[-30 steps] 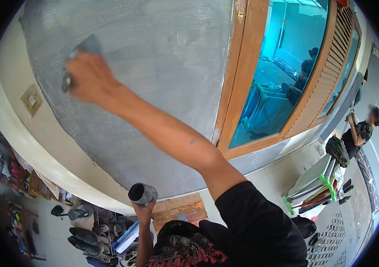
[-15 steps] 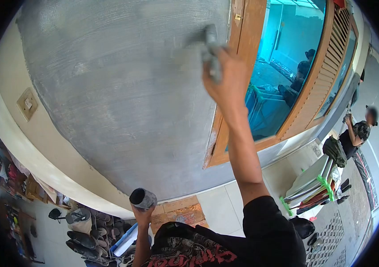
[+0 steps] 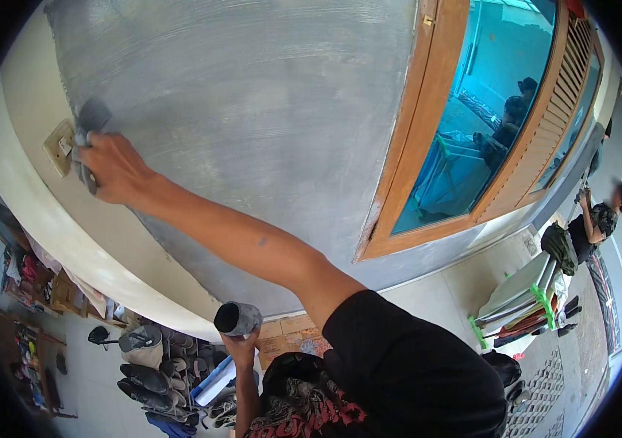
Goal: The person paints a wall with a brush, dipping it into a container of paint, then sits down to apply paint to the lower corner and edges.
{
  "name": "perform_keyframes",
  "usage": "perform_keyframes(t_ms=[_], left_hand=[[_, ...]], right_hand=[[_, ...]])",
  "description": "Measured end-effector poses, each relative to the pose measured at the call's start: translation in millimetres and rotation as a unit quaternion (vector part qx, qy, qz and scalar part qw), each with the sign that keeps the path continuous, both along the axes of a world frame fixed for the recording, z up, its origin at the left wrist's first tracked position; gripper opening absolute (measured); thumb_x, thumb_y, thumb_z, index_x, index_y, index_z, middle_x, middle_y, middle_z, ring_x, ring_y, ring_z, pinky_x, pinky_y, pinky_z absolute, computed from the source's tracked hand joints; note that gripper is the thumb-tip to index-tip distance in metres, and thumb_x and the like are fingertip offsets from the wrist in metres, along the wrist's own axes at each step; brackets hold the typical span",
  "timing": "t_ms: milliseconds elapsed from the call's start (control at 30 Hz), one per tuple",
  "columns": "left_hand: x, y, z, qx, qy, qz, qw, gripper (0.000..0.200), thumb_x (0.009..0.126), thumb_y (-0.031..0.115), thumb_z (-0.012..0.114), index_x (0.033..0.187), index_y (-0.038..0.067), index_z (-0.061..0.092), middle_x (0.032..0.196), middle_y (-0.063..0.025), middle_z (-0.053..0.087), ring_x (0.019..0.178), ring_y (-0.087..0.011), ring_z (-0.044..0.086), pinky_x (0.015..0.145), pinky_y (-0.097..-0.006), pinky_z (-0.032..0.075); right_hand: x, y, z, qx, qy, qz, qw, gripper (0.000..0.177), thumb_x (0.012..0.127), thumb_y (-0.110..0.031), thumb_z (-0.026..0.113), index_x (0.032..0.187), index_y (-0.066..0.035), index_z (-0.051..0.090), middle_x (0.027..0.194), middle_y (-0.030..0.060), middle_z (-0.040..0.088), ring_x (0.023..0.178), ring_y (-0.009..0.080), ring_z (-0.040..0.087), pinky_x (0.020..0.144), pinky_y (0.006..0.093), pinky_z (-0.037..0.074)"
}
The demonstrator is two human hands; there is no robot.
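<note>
My right hand (image 3: 115, 168) is closed round a grey-smeared paintbrush (image 3: 94, 115) at the left side of the grey-coated wall (image 3: 252, 131). Motion blurs the brush's dark head, which lies at or close to the coating's left edge. Just beside that hand is a cream wall switch plate (image 3: 58, 147), partly covered by it. Low in front of my body, my left hand (image 3: 241, 344) grips a grey-stained cup (image 3: 246, 319) with its dark mouth tilted toward the left. What the cup contains is too dark to make out.
A wooden window frame (image 3: 398, 139) with blue glass borders the wall on the right. Shoes (image 3: 147, 379) crowd the floor at lower left. A folded drying rack (image 3: 522, 299) stands at right, near another person (image 3: 595, 223). Cardboard (image 3: 285, 334) lies by the wall's foot.
My right hand has swept the paintbrush from beside the window frame across to the wall's left edge, near the switch plate. My left hand still holds the cup low. The view has shifted slightly.
</note>
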State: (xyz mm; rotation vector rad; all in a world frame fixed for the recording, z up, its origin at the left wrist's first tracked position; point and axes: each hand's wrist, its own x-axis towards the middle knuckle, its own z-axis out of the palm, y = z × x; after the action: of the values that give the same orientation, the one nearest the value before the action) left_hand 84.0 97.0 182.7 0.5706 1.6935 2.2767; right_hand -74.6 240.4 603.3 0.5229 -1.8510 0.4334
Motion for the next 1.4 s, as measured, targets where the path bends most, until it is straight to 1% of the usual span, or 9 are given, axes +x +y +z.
perform_keyframes(t_ms=[200,333,400,567,733,833,900,1100,1400], left_hand=[[-13.9,-10.7,-13.3,-0.029,0.028,-0.002,0.999,0.084,0.071,-0.003,0.083,0.143,0.003,0.04,0.138,-0.0155,0.051,0.126,-0.0286,0.054,0.11,-0.0433,0.042],[-13.9,-4.4,-13.2,-0.053,0.042,-0.004,0.998,0.086,0.069,0.001,0.084,0.143,0.003,0.04,0.137,-0.0157,0.052,0.124,-0.0291,0.055,0.109,-0.0433,0.043],[-11.2,0.5,-11.7,-0.061,0.032,-0.013,0.998,0.086,0.069,0.001,0.084,0.142,0.002,0.04,0.136,-0.0156,0.052,0.125,-0.0285,0.054,0.11,-0.0425,0.043],[-8.7,9.6,-23.8,-0.077,0.007,-0.02,0.997,0.085,0.068,0.003,0.084,0.141,0.002,0.04,0.133,-0.015,0.053,0.124,-0.0278,0.054,0.109,-0.0417,0.043],[-7.2,3.3,-16.0,-0.048,0.025,-0.005,0.999,0.085,0.067,0.004,0.085,0.14,0.002,0.041,0.133,-0.0148,0.053,0.123,-0.0279,0.055,0.108,-0.0419,0.044],[-0.4,-9.5,-2.8,-0.052,0.027,0.008,0.998,0.085,0.066,0.002,0.085,0.139,0.002,0.042,0.133,-0.0147,0.053,0.123,-0.0273,0.055,0.107,-0.0415,0.045],[-2.2,-18.4,-0.7,-0.047,0.024,0.011,0.999,0.084,0.066,0.002,0.085,0.139,0.001,0.042,0.133,-0.0146,0.054,0.122,-0.027,0.055,0.106,-0.0413,0.046],[-13.5,-33.7,-7.2,-0.037,0.012,0.019,0.999,0.084,0.065,0.001,0.085,0.138,0.002,0.043,0.132,-0.0139,0.054,0.122,-0.026,0.055,0.105,-0.0408,0.047],[-15.8,-17.8,-21.5,-0.039,0.028,-0.009,0.999,0.085,0.067,-0.001,0.082,0.14,0.004,0.04,0.133,-0.0135,0.053,0.123,-0.0275,0.055,0.108,-0.0421,0.044]], right_hand=[[132.0,74.2,-27.2,-0.062,0.097,0.014,0.993,0.03,0.064,-0.004,0.072,0.092,-0.003,0.062,0.086,0.0197,0.058,0.083,0.0409,0.056,0.071,0.0507,0.046],[279.7,159.0,-34.3,0.011,0.218,-0.328,0.919,0.035,0.075,0.007,0.066,0.109,0.0,0.063,0.091,0.0169,0.064,0.081,0.038,0.063,0.066,0.044,0.048],[312.2,175.8,-27.2,-0.113,0.167,-0.455,0.867,0.027,0.079,0.003,0.067,0.106,0.0,0.066,0.088,0.0179,0.064,0.081,0.0393,0.065,0.068,0.0448,0.05],[282.8,173.4,-10.3,-0.079,0.112,-0.441,0.887,0.025,0.082,-0.001,0.066,0.107,-0.001,0.068,0.092,0.0208,0.066,0.085,0.0407,0.066,0.072,0.0465,0.052],[167.1,108.2,0.0,-0.02,-0.053,-0.446,0.893,0.055,0.068,-0.016,0.085,0.114,0.004,0.063,0.111,0.028,0.063,0.102,0.039,0.065,0.087,0.0445,0.053],[98.3,53.7,5.1,-0.006,-0.037,-0.326,0.945,0.063,0.062,-0.023,0.09,0.112,0.004,0.064,0.11,0.0284,0.063,0.101,0.0383,0.065,0.089,0.0444,0.052],[53.8,20.3,1.8,-0.015,-0.005,-0.189,0.982,0.037,0.065,-0.008,0.081,0.095,0.003,0.063,0.095,0.0282,0.06,0.088,0.0414,0.064,0.078,0.0476,0.053],[33.5,-1.1,-21.1,-0.024,-0.008,0.043,0.999,0.027,0.073,-0.011,0.076,0.096,-0.002,0.066,0.089,0.0206,0.061,0.085,0.036,0.062,0.075,0.0464,0.051],[239.4,189.4,-55.0,0.027,0.011,-0.24,0.97,0.034,0.072,0.0,0.07,0.105,-0.001,0.066,0.091,0.0189,0.066,0.081,0.0389,0.063,0.07,0.0441,0.051]])
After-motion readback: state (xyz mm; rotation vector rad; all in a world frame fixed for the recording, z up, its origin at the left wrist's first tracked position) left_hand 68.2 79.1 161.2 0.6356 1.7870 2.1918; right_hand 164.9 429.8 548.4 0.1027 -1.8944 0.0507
